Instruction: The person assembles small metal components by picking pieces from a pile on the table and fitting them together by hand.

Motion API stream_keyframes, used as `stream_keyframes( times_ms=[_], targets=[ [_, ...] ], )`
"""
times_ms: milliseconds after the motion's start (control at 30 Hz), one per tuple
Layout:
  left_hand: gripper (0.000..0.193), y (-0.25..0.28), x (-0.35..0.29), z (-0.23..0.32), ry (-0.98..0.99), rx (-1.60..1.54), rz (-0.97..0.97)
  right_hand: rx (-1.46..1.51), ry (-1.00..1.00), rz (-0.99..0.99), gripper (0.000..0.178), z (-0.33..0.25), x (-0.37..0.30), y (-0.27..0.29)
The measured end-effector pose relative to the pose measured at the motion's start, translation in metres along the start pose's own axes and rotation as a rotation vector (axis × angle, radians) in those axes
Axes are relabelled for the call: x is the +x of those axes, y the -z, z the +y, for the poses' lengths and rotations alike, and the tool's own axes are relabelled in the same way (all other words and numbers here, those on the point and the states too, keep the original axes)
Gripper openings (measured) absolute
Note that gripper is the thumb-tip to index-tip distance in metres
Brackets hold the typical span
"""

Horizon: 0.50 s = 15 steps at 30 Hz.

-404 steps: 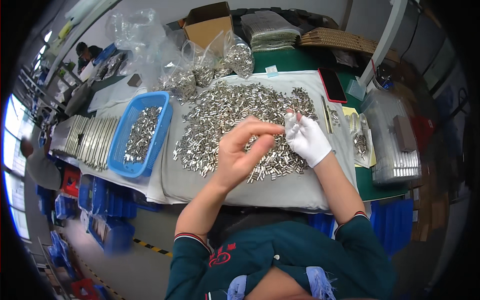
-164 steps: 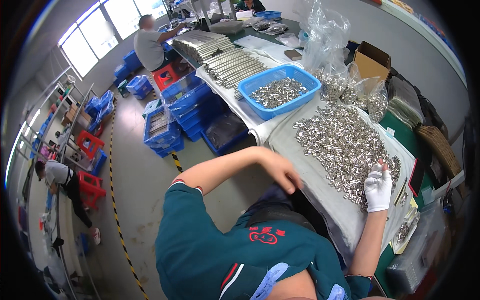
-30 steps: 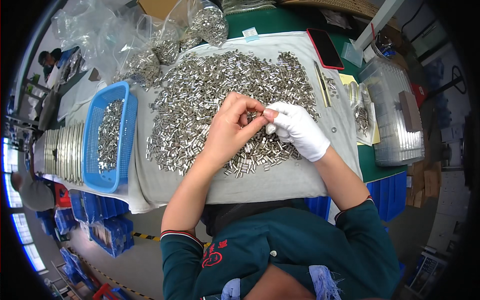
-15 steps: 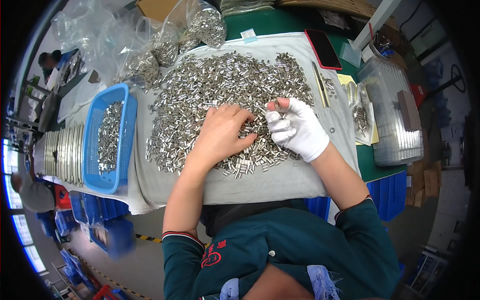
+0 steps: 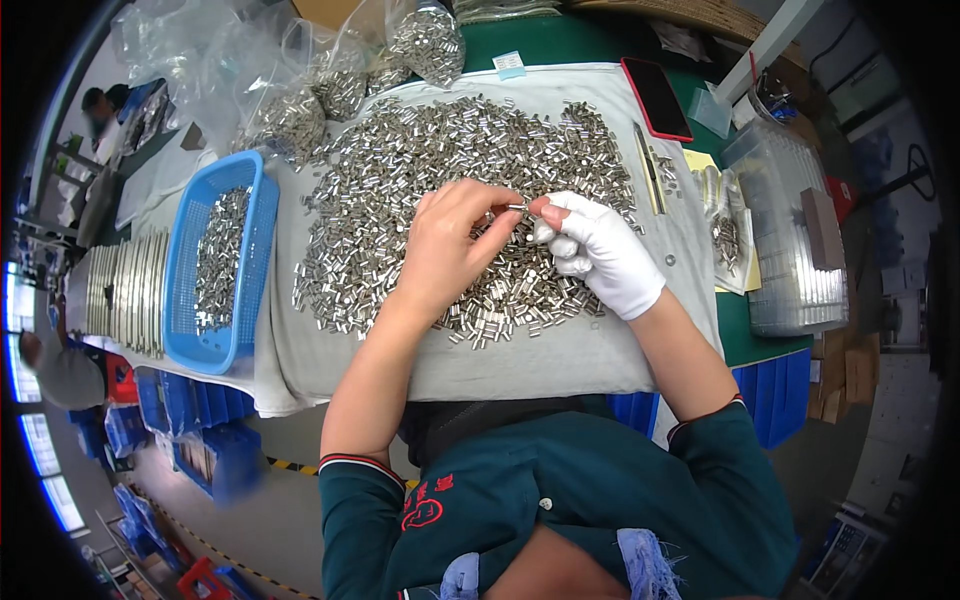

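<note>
Half a second ago the bare left hand [image 5: 445, 240] lay spread over the pile of metal pieces [image 5: 420, 150]; now it has risen, and its thumb and forefinger are pinched on one small metal cylinder [image 5: 516, 207]. That piece sits above the near middle of the pile, just left of the fingertips of the white-gloved right hand [image 5: 605, 255], and its long axis looks to run roughly sideways, toward them. Of the two, the left is the nearer, being the one that grips it. The right has its bare thumb and forefinger tips drawn close together, other fingers curled under; whether they pinch a piece too, I can't make out from where I stand.

Nothing seems to stand between the two sets of fingertips, though loose pieces lie thick beneath both hands. Left of the pile sits a blue basket [image 5: 255, 240] with more pieces in it, and metal rods [image 5: 125, 290] lie beyond it on that side. Clear bags of pieces [image 5: 427, 45] slump past the pile's far left edge. To its right lie slim tools [image 5: 655, 180], with a phone [image 5: 656, 98] off its far right corner and clear plastic boxes [image 5: 775, 230] farther right.
</note>
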State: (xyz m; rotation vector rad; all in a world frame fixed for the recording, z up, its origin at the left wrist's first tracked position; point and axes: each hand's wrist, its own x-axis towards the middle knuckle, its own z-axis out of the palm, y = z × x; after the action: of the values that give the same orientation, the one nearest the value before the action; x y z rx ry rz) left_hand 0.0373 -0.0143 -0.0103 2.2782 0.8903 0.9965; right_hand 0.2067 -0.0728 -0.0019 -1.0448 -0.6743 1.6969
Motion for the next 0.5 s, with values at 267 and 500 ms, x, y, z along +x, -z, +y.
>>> stream_keyframes(
  times_ms=[267,500],
  targets=[
    [0.013,-0.002,0.002,0.007,-0.314,0.193,0.074,-0.379,0.067,0.063,0.021,0.000,-0.002,-0.002],
    [0.013,-0.009,-0.004,0.005,0.123,-0.334,0.011,-0.051,-0.020,-0.011,0.020,0.000,0.000,0.000]
  ],
)
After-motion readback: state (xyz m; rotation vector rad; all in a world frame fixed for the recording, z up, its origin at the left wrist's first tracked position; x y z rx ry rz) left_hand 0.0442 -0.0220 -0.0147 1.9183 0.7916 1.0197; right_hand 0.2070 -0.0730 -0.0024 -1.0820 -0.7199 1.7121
